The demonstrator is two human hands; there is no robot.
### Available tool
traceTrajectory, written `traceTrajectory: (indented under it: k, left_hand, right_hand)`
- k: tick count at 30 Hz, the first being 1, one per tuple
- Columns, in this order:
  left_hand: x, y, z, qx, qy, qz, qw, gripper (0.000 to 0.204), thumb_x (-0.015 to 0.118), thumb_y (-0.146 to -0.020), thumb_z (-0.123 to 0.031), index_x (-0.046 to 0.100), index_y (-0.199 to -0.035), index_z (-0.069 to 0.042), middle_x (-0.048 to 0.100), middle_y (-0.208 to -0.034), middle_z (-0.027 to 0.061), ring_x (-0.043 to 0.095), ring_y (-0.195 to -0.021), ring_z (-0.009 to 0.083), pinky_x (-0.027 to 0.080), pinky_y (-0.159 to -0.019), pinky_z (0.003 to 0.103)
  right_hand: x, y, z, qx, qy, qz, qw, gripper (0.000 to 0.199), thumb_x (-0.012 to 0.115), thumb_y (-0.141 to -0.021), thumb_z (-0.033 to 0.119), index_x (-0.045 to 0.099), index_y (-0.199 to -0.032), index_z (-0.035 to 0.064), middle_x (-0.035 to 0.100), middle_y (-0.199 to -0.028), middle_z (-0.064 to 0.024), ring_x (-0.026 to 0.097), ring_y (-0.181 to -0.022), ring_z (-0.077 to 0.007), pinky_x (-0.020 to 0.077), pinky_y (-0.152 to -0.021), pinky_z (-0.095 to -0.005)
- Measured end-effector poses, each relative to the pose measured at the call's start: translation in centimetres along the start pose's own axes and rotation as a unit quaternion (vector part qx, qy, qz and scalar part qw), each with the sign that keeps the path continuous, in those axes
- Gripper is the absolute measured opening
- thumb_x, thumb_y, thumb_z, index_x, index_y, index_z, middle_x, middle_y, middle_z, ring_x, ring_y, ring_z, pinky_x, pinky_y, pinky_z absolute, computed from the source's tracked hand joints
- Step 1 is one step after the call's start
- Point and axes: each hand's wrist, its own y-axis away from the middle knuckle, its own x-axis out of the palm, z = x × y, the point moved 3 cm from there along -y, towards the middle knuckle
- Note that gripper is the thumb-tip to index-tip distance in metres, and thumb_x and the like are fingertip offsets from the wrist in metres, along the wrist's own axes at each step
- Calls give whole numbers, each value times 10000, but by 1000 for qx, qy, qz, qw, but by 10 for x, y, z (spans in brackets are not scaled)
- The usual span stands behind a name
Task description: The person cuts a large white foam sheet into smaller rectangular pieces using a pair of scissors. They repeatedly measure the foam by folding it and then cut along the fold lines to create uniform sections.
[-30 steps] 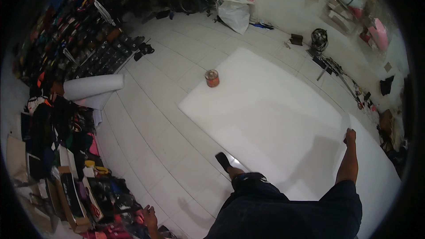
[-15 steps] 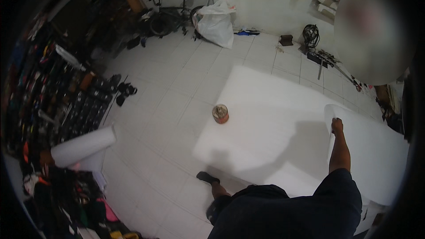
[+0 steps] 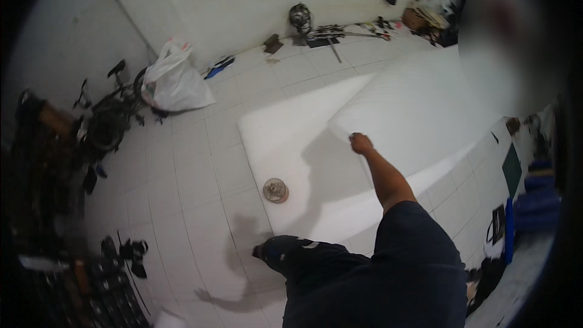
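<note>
A: White sheet, a large, smooth, pale, foam-like panel, lies on the tiled floor with one corner folded up and over; the right hand grips that raised corner, fingers seemingly closed on the edge, though the view is small.

B: Risk?

A: The limp corner could slip from the grip and flop back, or drag the round tape roll resting on the sheet's near edge. The left hand is out of view. A white plastic bag sits well beyond the sheet.
</note>
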Motion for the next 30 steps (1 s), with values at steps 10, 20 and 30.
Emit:
traceTrajectory:
  k: [10,20,30]
  left_hand:
    - [273,-264,-74,534,-150,327,766,357,512,-992,-137,555,-1307,25,615,-1212,176,596,-1068,279,494,-936,390]
    - [443,-446,-305,331,-88,540,769,366,552,-979,-218,595,-1272,-4,635,-1171,185,599,-1052,291,492,-915,401]
    - [592,-515,-529,540,-184,606,555,429,616,-933,-356,643,-1198,-20,683,-1100,183,655,-1001,289,513,-871,394]
  right_hand:
    - [177,6,210,37,-19,90,995,324,464,-954,221,650,-1206,135,682,-1147,-164,640,-1062,-374,494,-931,-486]
    - [254,75,446,27,-211,191,958,427,422,-1020,440,591,-1308,174,638,-1246,-159,573,-1192,-375,465,-990,-492]
    - [333,134,477,431,-149,83,886,357,534,-926,259,651,-1264,253,620,-1265,-122,576,-1180,-314,386,-1000,-546]
